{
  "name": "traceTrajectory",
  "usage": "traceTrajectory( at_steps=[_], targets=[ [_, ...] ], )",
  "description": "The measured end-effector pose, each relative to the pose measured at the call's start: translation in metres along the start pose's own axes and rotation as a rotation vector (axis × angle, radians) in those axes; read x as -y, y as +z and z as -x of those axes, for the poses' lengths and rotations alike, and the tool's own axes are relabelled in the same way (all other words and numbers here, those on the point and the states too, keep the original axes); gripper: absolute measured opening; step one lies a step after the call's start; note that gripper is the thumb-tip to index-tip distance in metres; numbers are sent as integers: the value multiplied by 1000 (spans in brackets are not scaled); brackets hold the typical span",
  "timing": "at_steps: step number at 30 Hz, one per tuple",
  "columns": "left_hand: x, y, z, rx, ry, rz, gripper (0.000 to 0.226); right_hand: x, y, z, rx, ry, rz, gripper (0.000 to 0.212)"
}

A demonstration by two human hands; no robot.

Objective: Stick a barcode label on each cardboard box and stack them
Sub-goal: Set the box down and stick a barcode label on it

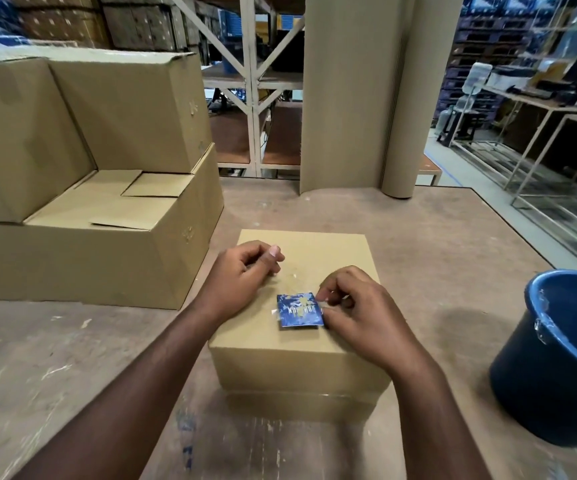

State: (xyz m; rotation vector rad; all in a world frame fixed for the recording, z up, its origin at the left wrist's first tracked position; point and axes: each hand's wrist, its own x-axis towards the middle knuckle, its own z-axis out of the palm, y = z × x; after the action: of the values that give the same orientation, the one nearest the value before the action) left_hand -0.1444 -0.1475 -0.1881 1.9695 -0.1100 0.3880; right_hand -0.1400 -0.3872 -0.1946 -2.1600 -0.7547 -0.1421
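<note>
A small cardboard box [314, 251] stands on the table in front of me, on top of another box [300, 407] of the same size. A blue label [299, 311] lies on the top box's lid, near its front right. My right hand [359, 313] pinches the label's right edge between thumb and fingers. My left hand [242, 275] rests on the lid to the left of the label, fingers curled, with what looks like a bit of clear film at the thumb tip.
Large cardboard boxes [89, 188] are stacked at the left of the wooden table [453, 258]. A blue bucket [557, 355] stands at the right edge. A tall roll of brown paper [359, 91] stands at the back, with shelving behind.
</note>
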Motion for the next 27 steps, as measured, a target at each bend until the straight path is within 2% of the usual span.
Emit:
traceTrajectory(
  at_steps=[2,6,11,14,16,19,22,24,27],
  targets=[
    [3,-3,1,27,7,-47,18,-2,0,1,-5,-3,8,26],
    [7,-17,12,207,63,-125,12,-6,2,1,-15,-37,42,26],
    [7,-30,36,392,115,-246,40,-7,4,0,-31,-71,91,24],
    [9,-28,40,339,168,-312,44,-1,9,4,-107,-190,196,27],
    [8,-23,41,259,277,-413,37,2,12,12,-173,-300,302,26],
    [4,-14,43,148,449,-536,25,2,11,19,-258,-342,283,19],
    [-8,-4,45,96,395,-366,15,2,7,21,-283,-207,138,26],
    [-22,0,44,63,243,-167,8,3,4,20,-288,-75,-55,31],
    [-42,4,39,120,24,156,18,6,-1,20,-326,51,-417,38]
  ],
)
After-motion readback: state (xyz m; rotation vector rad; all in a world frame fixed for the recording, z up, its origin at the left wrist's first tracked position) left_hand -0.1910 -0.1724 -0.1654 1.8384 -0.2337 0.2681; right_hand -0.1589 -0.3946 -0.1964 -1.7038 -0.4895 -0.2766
